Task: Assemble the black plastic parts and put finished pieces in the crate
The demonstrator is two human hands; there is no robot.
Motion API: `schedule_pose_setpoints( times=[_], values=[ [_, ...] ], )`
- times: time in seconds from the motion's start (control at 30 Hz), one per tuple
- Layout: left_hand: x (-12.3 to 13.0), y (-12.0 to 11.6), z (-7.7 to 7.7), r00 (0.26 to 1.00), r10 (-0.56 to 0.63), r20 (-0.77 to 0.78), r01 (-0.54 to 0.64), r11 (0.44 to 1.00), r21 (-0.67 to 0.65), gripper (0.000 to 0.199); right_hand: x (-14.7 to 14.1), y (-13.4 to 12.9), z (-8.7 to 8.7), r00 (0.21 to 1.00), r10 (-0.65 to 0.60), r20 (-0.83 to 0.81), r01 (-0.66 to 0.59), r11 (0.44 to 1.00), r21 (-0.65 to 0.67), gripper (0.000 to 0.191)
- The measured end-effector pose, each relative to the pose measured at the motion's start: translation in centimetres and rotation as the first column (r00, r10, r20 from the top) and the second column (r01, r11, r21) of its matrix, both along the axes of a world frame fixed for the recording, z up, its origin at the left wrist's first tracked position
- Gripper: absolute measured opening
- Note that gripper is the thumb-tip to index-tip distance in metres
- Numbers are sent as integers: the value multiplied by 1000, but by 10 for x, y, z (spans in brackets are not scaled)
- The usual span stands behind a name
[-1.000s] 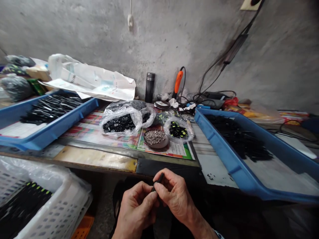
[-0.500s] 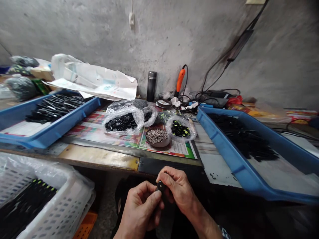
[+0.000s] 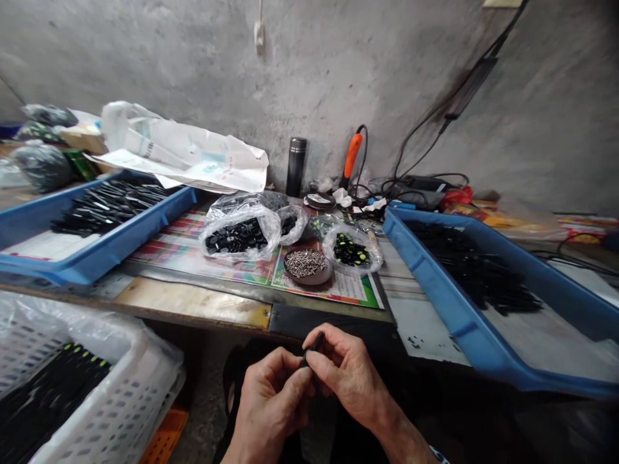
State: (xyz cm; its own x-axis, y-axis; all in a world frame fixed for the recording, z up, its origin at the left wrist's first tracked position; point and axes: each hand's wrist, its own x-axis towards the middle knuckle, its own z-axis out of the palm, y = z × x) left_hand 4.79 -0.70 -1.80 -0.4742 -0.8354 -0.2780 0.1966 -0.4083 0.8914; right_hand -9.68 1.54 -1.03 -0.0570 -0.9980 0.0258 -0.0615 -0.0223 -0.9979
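Observation:
In front of the bench edge, a small black part (image 3: 316, 341) with a rounded end is pinched between my two hands. My left hand (image 3: 275, 396) is closed, thumb and forefinger gripping its lower end. The fingers of my right hand (image 3: 351, 377) are closed round the upper end, which sticks up between thumb and forefinger. Most of the part is hidden by the fingers. On the bench beyond my hands sits a dish of small metal pins or screws (image 3: 305, 264). Beside it are a bag of black and yellow-green pieces (image 3: 351, 250) and a bag of black discs (image 3: 236, 236).
Blue trays with black parts stand at left (image 3: 91, 264) and right (image 3: 449, 309). A white basket (image 3: 126, 386) is at lower left, below the bench. Against the wall are a black flask (image 3: 296, 167), an orange-handled tool (image 3: 353, 154) and cables.
The black part has been turned in my fingers: its round face with a small hole showed before, and now it appears narrow and edge-on. Both hands stay in nearly the same place.

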Motion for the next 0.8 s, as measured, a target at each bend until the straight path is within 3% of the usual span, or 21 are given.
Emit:
schedule_pose_setpoints(
  times=[0.17,0.43,0.63,0.8],
  values=[
    [2,-1,4,1000,14,18,-14,1000,25,53,-3,1,-2,998,66,9,-66,998,10,18],
    [2,0,8,994,-99,-39,101,992,74,50,-11,-5,-11,995,68,69,-65,997,-52,56],
    [0,0,6,999,-44,-13,45,994,101,55,1,-2,-13,991,-137,8,136,977,-166,47],
    [0,-2,10,1000,-6,15,5,997,72,54,-4,1,-6,998,1,66,4,997,-80,38]
  ],
)
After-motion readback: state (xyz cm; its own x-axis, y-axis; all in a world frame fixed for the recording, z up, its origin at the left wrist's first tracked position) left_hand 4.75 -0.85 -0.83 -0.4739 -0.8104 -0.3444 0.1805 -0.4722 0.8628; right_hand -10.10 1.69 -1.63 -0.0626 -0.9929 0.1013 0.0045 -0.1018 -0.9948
